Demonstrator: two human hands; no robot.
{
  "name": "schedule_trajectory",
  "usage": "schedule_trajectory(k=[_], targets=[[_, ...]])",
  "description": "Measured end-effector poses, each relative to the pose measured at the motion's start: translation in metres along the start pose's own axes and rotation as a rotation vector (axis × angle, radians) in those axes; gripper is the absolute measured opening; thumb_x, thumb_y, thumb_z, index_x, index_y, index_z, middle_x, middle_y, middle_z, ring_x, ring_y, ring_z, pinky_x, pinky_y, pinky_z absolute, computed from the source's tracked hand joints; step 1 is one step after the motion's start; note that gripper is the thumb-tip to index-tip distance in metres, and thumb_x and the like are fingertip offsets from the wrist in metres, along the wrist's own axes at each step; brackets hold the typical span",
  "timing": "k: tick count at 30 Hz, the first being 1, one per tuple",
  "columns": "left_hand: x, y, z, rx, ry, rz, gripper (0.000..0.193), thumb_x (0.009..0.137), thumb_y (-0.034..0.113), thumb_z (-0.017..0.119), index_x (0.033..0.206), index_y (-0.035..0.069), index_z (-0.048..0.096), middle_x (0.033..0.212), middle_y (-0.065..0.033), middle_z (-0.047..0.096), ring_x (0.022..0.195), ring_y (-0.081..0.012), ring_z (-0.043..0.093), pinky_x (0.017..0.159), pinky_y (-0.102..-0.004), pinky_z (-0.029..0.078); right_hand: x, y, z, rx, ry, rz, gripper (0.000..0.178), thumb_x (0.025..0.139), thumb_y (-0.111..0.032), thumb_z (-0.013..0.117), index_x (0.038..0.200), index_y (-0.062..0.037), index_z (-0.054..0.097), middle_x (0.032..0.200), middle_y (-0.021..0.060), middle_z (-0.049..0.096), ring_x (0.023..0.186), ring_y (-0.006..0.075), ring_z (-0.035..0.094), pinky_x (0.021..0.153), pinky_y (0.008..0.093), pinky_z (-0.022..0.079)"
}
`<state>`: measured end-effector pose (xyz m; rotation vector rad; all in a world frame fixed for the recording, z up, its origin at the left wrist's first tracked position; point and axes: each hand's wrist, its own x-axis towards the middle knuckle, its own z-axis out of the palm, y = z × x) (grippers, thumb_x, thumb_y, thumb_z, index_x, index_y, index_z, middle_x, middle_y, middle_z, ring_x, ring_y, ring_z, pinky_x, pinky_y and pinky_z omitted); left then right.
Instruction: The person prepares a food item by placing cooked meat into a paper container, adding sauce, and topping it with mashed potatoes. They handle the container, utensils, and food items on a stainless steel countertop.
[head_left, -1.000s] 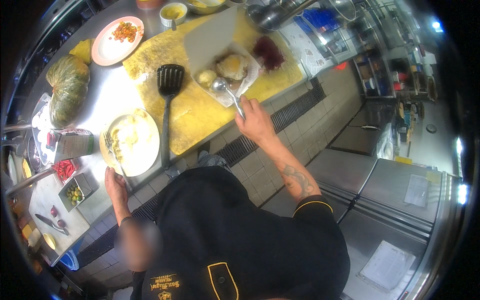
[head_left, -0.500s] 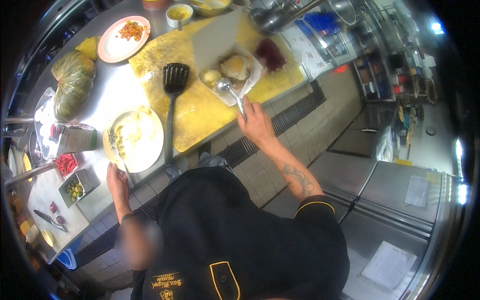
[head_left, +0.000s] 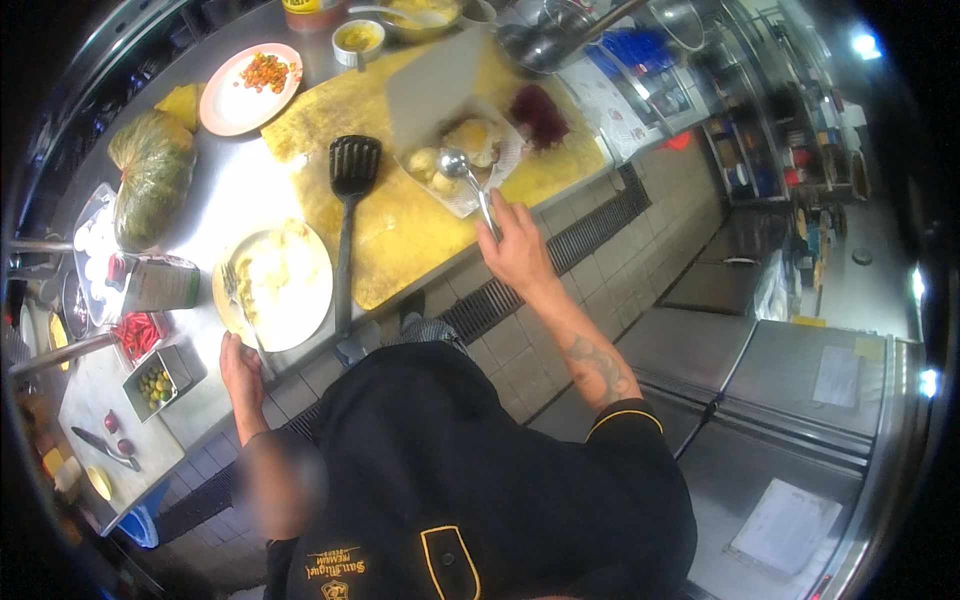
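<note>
My right hand (head_left: 517, 243) is closed around the handle of a metal ball scoop (head_left: 455, 163), whose bowl hangs over an open white takeaway box (head_left: 430, 88). Inside the box are two pale, rounded mounds (head_left: 425, 163) and what looks like a fried egg (head_left: 474, 138) on something brown. At the counter edge, my left hand (head_left: 241, 372) has its fingers at the near rim of a cream plate (head_left: 322, 311), seemingly gripping it. On that plate lie a soft pale-yellow mash (head_left: 276, 272) and a fork (head_left: 240, 300), its handle beside my thumb.
The box stands on a yellow cutting board (head_left: 385, 255), between a black slotted turner (head_left: 355, 168) and dark red stuff (head_left: 540, 117). Around are a pink-rimmed plate (head_left: 225, 113) of diced vegetables, a wrapped green squash (head_left: 152, 190), a carton (head_left: 162, 284), red chillies (head_left: 138, 335) and a knife (head_left: 103, 447).
The scoop has shifted slightly up and right, off a second pale mound that now shows in the box. My left hand stays by the plate; the whole view has shifted a little.
</note>
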<state>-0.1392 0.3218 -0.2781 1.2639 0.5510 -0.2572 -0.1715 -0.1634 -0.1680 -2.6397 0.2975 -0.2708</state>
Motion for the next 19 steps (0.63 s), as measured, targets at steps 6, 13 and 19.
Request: schedule_trajectory(k=[6, 13, 19], targets=[[0.007, -0.011, -0.018, -0.027, -0.039, 0.013, 0.035, 0.107, 0.024, 0.054, 0.134, 0.003, 0.056, 0.099, 0.0034, 0.062, 0.073, -0.0032, 0.051, 0.061, -0.0204, 0.039, 0.034, 0.000, -0.008, -0.042, -0.060, -0.071, 0.057, 0.096, -0.029, 0.064, 0.145, -0.0016, 0.053, 0.110, 0.0246, 0.061, 0.097, 0.0449, 0.066, 0.084, 0.0524, 0.056], [-0.012, 0.021, 0.017, 0.899, 0.600, 0.612, 0.047, 0.101, 0.016, 0.066, 0.142, -0.003, 0.052, 0.128, -0.0130, 0.059, 0.112, -0.0252, 0.061, 0.092, -0.0392, 0.052, 0.046, 0.018, -0.008, -0.162, -0.078, -0.210, 0.054, 0.093, -0.030, 0.066, 0.140, -0.0041, 0.057, 0.114, 0.0215, 0.062, 0.096, 0.0414, 0.067, 0.080, 0.0523, 0.057], [-0.059, 0.092, 0.211, 1.093, -0.087, 1.117, 0.024, 0.084, 0.001, 0.077, 0.108, 0.002, 0.074, 0.102, -0.0176, 0.069, 0.107, -0.0342, 0.065, 0.097, -0.0405, 0.050, 0.047, 0.039, -0.009, -0.075, -0.110, -0.239, 0.055, 0.092, -0.030, 0.068, 0.140, -0.0062, 0.058, 0.114, 0.0202, 0.062, 0.094, 0.0398, 0.068, 0.078, 0.0525, 0.057]])
